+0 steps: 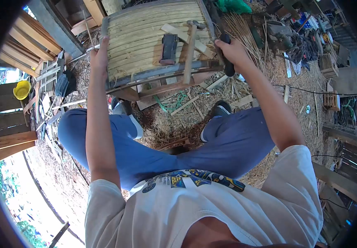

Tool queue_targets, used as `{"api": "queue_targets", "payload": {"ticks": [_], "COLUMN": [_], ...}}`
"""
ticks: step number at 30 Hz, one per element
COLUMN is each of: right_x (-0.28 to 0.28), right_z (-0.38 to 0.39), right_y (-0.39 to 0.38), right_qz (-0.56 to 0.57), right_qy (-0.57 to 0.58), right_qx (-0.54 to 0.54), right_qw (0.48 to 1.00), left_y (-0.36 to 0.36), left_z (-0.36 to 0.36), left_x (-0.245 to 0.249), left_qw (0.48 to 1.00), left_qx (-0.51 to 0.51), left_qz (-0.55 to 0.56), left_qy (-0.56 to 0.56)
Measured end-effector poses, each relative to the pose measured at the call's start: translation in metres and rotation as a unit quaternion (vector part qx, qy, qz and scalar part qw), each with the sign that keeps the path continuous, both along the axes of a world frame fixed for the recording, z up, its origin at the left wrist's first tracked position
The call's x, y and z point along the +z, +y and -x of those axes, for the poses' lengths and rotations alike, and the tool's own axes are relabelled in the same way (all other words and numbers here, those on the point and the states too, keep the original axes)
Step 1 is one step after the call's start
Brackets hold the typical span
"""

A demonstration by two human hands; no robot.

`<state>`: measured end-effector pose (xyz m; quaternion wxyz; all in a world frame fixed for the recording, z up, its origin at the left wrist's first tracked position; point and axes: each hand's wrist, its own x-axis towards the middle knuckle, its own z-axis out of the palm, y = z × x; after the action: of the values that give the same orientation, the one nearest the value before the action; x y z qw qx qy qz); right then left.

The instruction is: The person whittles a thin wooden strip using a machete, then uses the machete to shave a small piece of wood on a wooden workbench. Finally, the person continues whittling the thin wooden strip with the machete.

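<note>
My left hand (pixel 99 55) is closed at the left edge of a slatted wooden bench (pixel 133 29), with a thin wooden stick (pixel 88 31) rising from its fingers. On the right side of the bench, my right hand (pixel 235 53) grips the black handle (pixel 229 68) of a tool; its far part is hard to make out beside the bench edge. A hammer (pixel 190 53) lies on the slats, its handle passing over the front edge. Beside it are a dark block-shaped tool (pixel 169 48) and a pale flat piece of wood (pixel 178 34) that passes under the hammer.
Wood strips and shavings cover the ground (pixel 166 128) around my feet. Thin sticks (pixel 244 35) lie right of the bench, near a green bag (pixel 233 5). Stacked boards and a yellow helmet-like object (pixel 21 89) are at left. A wooden crate (pixel 331 101) stands at right.
</note>
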<state>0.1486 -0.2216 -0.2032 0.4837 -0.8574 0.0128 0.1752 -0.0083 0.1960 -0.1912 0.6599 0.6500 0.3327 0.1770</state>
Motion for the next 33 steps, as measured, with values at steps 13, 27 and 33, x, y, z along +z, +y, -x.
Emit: {"api": "queue_targets", "payload": {"ticks": [13,27,33], "right_x": [0.003,-0.001,-0.006], "right_z": [0.051,0.064,0.067], "right_y": [-0.013,-0.014,-0.003], "right_qz": [-0.006,-0.097,-0.149], "right_qy": [0.042,0.120,0.136], "right_qx": [-0.022,-0.056,-0.008], "right_qw": [0.999,0.986,0.979], "left_y": [-0.004,0.003,0.010], "left_z": [-0.012,-0.048,-0.033], "left_x": [0.000,-0.002,-0.014], "left_qw": [0.967,0.891,0.879], "left_qx": [-0.004,0.054,0.083], "left_qz": [-0.247,-0.423,-0.427], "left_qy": [0.063,0.159,0.196]}}
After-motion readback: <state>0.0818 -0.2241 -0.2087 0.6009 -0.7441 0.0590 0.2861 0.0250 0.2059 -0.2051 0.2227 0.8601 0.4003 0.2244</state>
